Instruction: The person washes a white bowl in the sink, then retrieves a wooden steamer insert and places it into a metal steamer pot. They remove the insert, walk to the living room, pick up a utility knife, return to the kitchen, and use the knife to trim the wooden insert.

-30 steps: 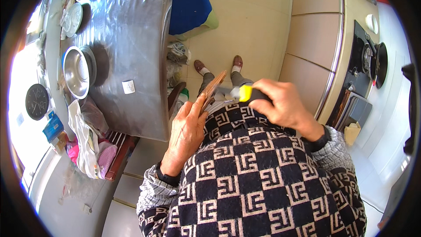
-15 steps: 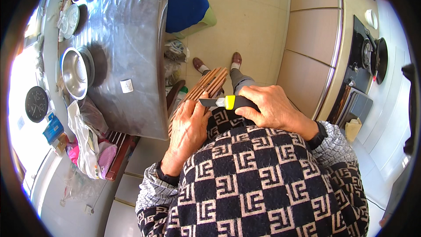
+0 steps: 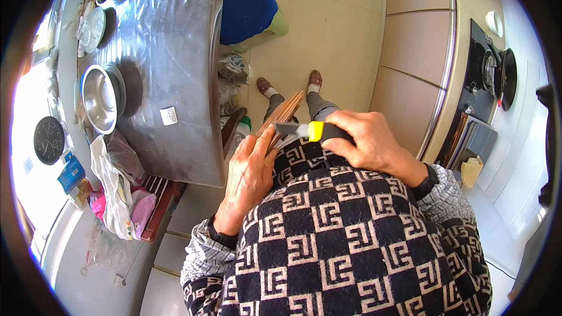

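Note:
My left hand (image 3: pixel 250 169) grips a brown slatted wooden piece (image 3: pixel 288 110) made of several narrow parallel strips. It slants up and to the right over my lap, and its lower part is hidden behind the fingers. In my right hand (image 3: pixel 370 143) is a utility knife (image 3: pixel 316 131) with a black and yellow handle. Its grey blade points left, close to my left fingertips and over the strips. Whether the blade touches the wood I cannot tell.
To the left stands a dark table (image 3: pixel 175 76) under clear plastic, with a metal bowl (image 3: pixel 100 99) and a small white piece of paper (image 3: pixel 169 116). A blue-covered stool (image 3: pixel 249 9) is ahead. On the right, a wok (image 3: pixel 508 79) sits on the stove.
The slatted wooden piece has turned, so its strips look closer together. My right hand and the knife have moved slightly right.

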